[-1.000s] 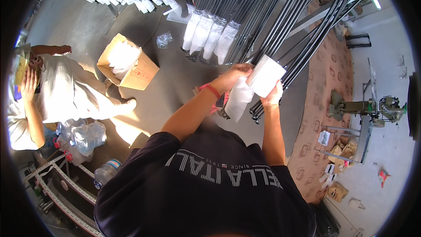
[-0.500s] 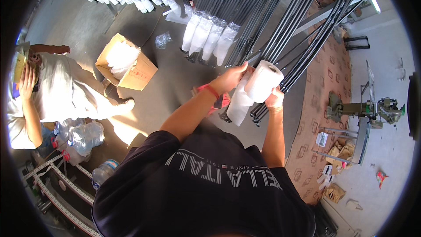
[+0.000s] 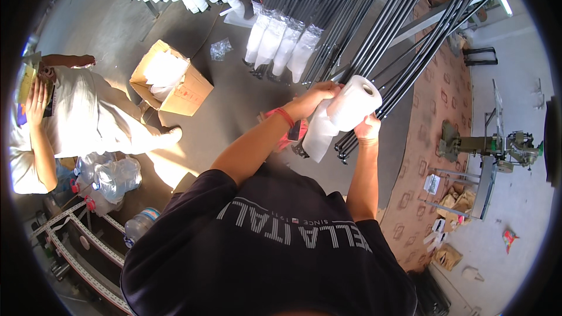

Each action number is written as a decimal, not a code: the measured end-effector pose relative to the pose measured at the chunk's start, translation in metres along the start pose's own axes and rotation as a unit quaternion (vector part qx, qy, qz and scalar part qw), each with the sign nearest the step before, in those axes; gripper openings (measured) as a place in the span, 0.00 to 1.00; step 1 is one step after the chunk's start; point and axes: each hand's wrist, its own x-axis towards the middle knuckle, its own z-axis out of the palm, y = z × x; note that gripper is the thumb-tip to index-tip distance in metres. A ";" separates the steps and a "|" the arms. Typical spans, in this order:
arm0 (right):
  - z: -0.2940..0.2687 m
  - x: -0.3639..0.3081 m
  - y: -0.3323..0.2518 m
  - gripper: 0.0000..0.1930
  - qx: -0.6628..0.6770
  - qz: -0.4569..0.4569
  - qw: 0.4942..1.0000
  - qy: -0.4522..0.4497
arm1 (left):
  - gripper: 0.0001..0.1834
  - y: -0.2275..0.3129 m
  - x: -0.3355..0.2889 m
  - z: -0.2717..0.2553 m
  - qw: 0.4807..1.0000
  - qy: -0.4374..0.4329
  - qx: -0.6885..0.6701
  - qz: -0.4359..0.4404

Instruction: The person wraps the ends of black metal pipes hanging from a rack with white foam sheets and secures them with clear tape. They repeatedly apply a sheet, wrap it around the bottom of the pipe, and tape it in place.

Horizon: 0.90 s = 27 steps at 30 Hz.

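Note:
Between my two hands is a roll of white plastic film, tilted with its core hole facing up and to the right. My left hand is closed at the roll's upper left side, its fingertips partly hidden behind the film. My right hand grips the roll from the lower right, with the thumb on its edge. A loose length of film hangs below the roll, over the dark ends of some poles. Black metal poles slope up and away behind the roll.
Several poles with white-wrapped ends stand ahead. An open cardboard box holding white material sits on the floor to the left. Another person is at far left, near large plastic bottles. A green machine stands at right.
The view has shifted slightly. Both hands stay on the roll, which sits almost unchanged, and the hanging film has moved only a little.

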 end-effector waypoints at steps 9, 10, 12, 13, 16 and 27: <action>-0.004 -0.003 -0.006 0.43 -0.115 -0.021 0.993 0.003 | 0.05 -0.012 0.003 0.005 0.997 0.070 -0.009 0.011; -0.001 -0.003 -0.007 0.43 -0.129 -0.021 0.991 0.005 | 0.05 -0.015 0.005 0.001 0.998 0.062 -0.006 0.003; 0.006 -0.002 -0.009 0.42 -0.147 -0.024 0.989 0.008 | 0.12 -0.024 0.010 -0.010 0.999 0.047 0.002 -0.011; 0.010 -0.002 -0.011 0.42 -0.153 -0.029 0.988 0.013 | 0.13 -0.024 0.009 -0.011 0.999 0.036 -0.038 -0.006; 0.005 -0.004 -0.011 0.41 -0.140 -0.030 0.989 0.020 | 0.17 -0.022 0.004 -0.014 0.992 0.020 -0.127 -0.006; -0.008 -0.006 0.001 0.43 -0.059 -0.043 0.997 0.011 | 0.14 -0.022 0.006 -0.013 0.998 0.028 0.043 0.034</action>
